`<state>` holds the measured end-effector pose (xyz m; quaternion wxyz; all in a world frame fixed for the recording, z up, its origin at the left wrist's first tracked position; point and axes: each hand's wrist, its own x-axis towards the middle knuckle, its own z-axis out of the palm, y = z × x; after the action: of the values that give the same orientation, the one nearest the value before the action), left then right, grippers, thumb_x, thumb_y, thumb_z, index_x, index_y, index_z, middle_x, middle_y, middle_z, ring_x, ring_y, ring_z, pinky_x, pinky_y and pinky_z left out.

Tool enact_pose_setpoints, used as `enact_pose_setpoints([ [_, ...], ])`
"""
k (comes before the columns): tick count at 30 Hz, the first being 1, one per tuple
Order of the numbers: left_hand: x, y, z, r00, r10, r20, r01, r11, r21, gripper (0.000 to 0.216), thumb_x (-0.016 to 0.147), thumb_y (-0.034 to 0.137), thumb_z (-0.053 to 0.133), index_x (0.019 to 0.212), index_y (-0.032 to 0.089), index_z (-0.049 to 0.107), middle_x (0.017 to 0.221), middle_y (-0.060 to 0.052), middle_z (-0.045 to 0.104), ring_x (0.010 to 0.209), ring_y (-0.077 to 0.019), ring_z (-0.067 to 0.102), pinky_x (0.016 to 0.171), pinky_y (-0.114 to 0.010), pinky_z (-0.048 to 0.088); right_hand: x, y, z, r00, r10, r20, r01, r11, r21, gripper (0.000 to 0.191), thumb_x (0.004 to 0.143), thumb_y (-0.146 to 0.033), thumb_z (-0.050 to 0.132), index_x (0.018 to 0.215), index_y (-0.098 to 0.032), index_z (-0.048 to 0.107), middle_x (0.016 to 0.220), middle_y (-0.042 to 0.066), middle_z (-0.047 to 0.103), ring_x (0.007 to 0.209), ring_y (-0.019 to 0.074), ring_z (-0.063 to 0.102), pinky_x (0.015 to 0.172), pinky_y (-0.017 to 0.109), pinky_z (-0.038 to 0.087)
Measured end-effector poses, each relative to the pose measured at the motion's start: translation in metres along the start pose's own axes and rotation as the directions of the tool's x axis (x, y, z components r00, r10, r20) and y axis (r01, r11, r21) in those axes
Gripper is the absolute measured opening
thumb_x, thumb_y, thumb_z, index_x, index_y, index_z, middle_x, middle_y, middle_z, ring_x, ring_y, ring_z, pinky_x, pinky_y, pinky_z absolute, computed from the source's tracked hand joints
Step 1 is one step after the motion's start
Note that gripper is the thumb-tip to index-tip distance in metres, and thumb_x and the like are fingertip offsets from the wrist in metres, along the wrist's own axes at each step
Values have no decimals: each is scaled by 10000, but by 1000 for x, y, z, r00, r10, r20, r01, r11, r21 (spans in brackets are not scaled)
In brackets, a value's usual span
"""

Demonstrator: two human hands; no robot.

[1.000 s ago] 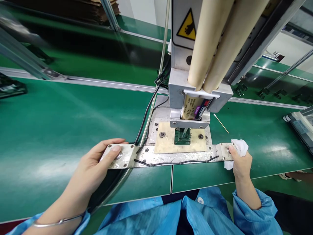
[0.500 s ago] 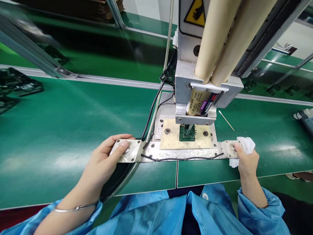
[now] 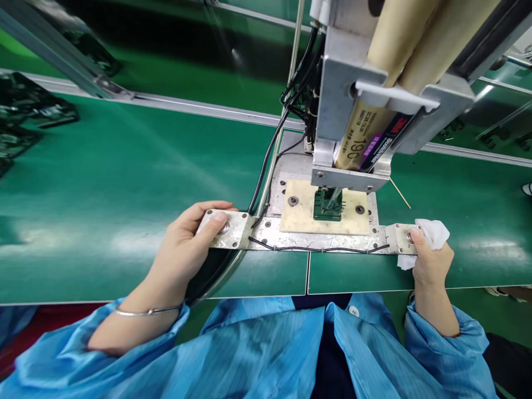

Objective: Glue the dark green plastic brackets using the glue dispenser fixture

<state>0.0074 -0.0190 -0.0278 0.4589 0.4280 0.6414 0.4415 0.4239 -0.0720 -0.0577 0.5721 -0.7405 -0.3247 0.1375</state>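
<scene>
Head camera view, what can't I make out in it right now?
In the head view:
- Left button: partly under the left hand's thumb; whether it is pressed, I can't tell.
- White cloth: partly hidden by the right hand.
- Thin stick: upper end behind the metal bracket.
- Pale tubes: cut off by the top edge.
- Small circuit board: details too small.

From the wearer's head, the only camera looks forward and down at the worktop, with the machine close in front.
</scene>
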Motion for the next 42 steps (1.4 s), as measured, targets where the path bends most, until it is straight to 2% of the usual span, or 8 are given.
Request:
enact_pose_setpoints([
  [10,-3,1,1,1000,23,-8,-22,999,46,410,798,495,697,1070,191,661,932,-41,688,739,-144,587,642,-214,463,2,-1,0,999,-41,-5,41,999,-6,570,593,-541,842,969,-128,733,949,98,708,899,283,660,872,445,530],
  [22,-7,8,3,1000,-13,8,13,998,65,348,854,446,652,1093,194,639,979,-32,700,787,-145,596,695,-215,480,1,0,0,1000,-23,6,23,1000,10,556,593,-515,854,972,-125,736,930,97,706,889,277,657,869,439,526],
  [27,-11,24,-1,997,-44,69,28,978,208,501,825,517,661,1196,184,615,1162,-77,695,924,-207,636,815,-301,526,1,-3,0,1000,-15,8,15,1000,13,512,596,-502,855,929,-131,738,887,81,704,868,268,660,839,415,541],
  [30,-9,41,-5,990,110,93,-136,923,360,512,765,486,722,1180,199,639,1228,-87,673,1133,-285,605,1007,-427,474,0,-2,0,1000,-2,12,2,1000,4,516,600,-500,855,946,-137,736,916,84,708,871,268,664,831,409,546],
  [33,-3,62,7,938,296,181,-345,853,392,501,729,415,758,1177,231,630,1271,-69,645,1254,-294,548,1128,-475,373,-1,-1,-1,1000,15,9,-15,1000,-7,532,597,-510,856,952,-134,733,909,85,709,867,276,668,822,414,551],
  [36,8,78,38,840,370,396,-497,817,291,699,670,399,809,1290,239,530,1336,-88,588,1279,-292,530,1151,-482,359,-1,0,-2,999,30,10,-30,1000,-9,532,596,-517,856,947,-137,733,913,88,710,873,281,672,812,409,558],
  [39,20,83,76,741,324,588,-531,819,217,931,569,427,870,1361,231,422,1426,-133,494,1332,-330,467,1142,-527,359,-2,0,-2,999,43,20,-43,999,-27,560,600,-526,852,982,-135,731,944,94,712,888,285,672,808,405,559],
  [42,29,82,104,719,221,659,-460,862,212,812,577,425,860,1257,185,486,1307,-153,570,1224,-333,550,1078,-555,410,-2,0,-2,998,58,31,-57,998,-39,581,600,-530,853,1005,-133,729,944,94,712,887,284,668,813,413,551],
])
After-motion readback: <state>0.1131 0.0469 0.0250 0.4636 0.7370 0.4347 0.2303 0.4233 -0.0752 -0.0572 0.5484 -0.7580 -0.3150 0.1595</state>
